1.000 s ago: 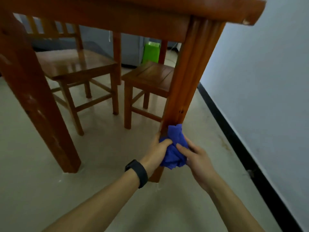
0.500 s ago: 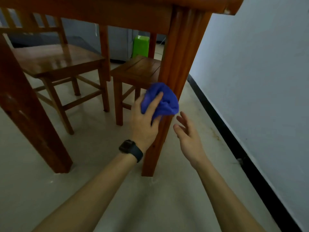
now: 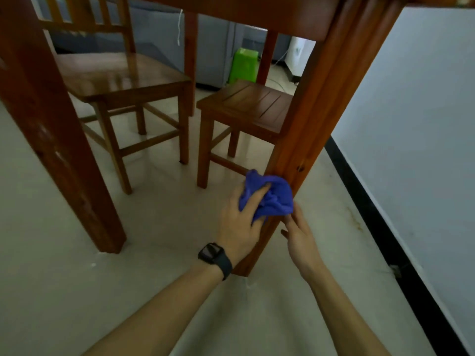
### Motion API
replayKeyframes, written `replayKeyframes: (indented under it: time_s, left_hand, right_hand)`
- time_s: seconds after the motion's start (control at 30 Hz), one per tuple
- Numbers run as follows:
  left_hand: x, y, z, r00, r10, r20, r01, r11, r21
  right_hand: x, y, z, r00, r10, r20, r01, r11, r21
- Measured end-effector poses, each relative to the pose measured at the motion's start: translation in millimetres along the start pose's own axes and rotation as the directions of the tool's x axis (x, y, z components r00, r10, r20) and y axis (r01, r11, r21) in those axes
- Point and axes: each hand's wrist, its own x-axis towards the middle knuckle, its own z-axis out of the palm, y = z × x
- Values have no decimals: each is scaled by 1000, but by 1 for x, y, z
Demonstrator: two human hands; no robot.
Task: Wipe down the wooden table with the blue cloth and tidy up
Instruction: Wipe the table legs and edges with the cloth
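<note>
1. Fingers (image 3: 255, 199) of the left hand (image 3: 239, 224) are curled over the bunched blue cloth (image 3: 273, 197). The index finger lies across the top of the wad and presses it against the table leg (image 3: 318, 129).
2. Fingers (image 3: 293, 219) of the right hand (image 3: 299, 237) are straight, slightly apart, and hold nothing. Their tips touch the leg just below the cloth, on the side toward the wall (image 3: 416, 124).
3. The leg stands between the two hands, with the left hand on the side facing the chairs and the right hand on the opposite side. The left looks like the working hand, and the right seems only to steady or feel the wood.
4. The cloth sits on the lower part of the leg, nearer the foot than the rail of the wooden table (image 3: 257, 19) overhead.
5. In this view the leg's long axis runs from its foot on the floor (image 3: 154, 291), just right of the wristwatch (image 3: 213, 254), up and to the right toward the table corner. A wiping stroke probably has to follow that line, since a sideways one would slip off the grooved edges.
6. A short stretch of leg lies below the cloth and a long one above. The right fingertips lie in the downward path, so they would likely need to lift clear before a stroke toward the foot.
7. Farther out, a second leg (image 3: 51, 150) stands at the left. Beyond it are a wooden chair (image 3: 120, 80) and a slatted seat (image 3: 249, 106), with a green stool (image 3: 244, 64) behind them. A black skirting (image 3: 380, 209) runs along the wall.
</note>
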Motion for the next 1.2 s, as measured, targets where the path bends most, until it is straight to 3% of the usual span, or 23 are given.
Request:
replayKeyframes:
  time_s: [0.07,0.17,0.3,0.33,0.4,0.43,0.5,0.6,0.7,0.77,0.83,0.93,1.03,1.1,1.2]
  left_hand:
    - [-8,-5,22,995,12,102,-21,996,86]
    - [-39,-36,43,979,-24,203,7,996,87]
    - [-72,-99,36,908,-15,419,-53,987,152]
    - [-76,-107,28,904,-112,412,48,985,164]
    - [-70,-116,21,888,-390,243,353,918,183]
    - [-58,-114,16,837,-525,155,511,851,122]
    - [-22,-94,5,787,-609,104,617,781,-95]
    - [40,-34,-23,843,-523,125,523,743,-418]
    - [90,36,-62,939,-343,27,270,684,-677]
    - [110,66,-78,988,-154,-32,75,642,-763]
    - [116,78,-69,999,-47,4,34,648,-761]
    - [87,65,-28,968,-212,134,241,637,-732]
    - [41,27,-3,848,-456,271,524,646,-555]
    - [30,3,-4,796,-504,334,605,656,-452]
    - [52,-8,-20,776,-555,301,625,607,-491]
  right_hand:
    - [3,-4,6,1000,2,-31,-1,998,60]
    - [7,-4,12,999,9,-47,-6,997,80]
    - [4,-7,13,997,33,-63,-30,999,36]
    - [2,-11,14,997,32,-72,-30,999,22]
    - [-2,-20,15,996,15,-86,-17,1000,-13]
    - [-3,-25,17,996,4,-91,-7,999,-39]
    - [-4,-34,18,993,-19,-115,9,996,-86]
    - [-5,-51,16,983,-97,-155,81,991,-107]
    - [-5,-76,13,954,-225,-200,207,972,-108]
    - [-2,-94,11,918,-302,-256,281,953,-116]
    - [3,-108,11,875,-353,-330,333,935,-120]
    - [6,-113,17,865,-337,-371,326,941,-95]
    - [3,-108,25,882,-297,-366,280,955,-98]
    - [4,-105,25,885,-291,-363,268,957,-114]
    - [7,-104,22,887,-311,-342,267,949,-170]
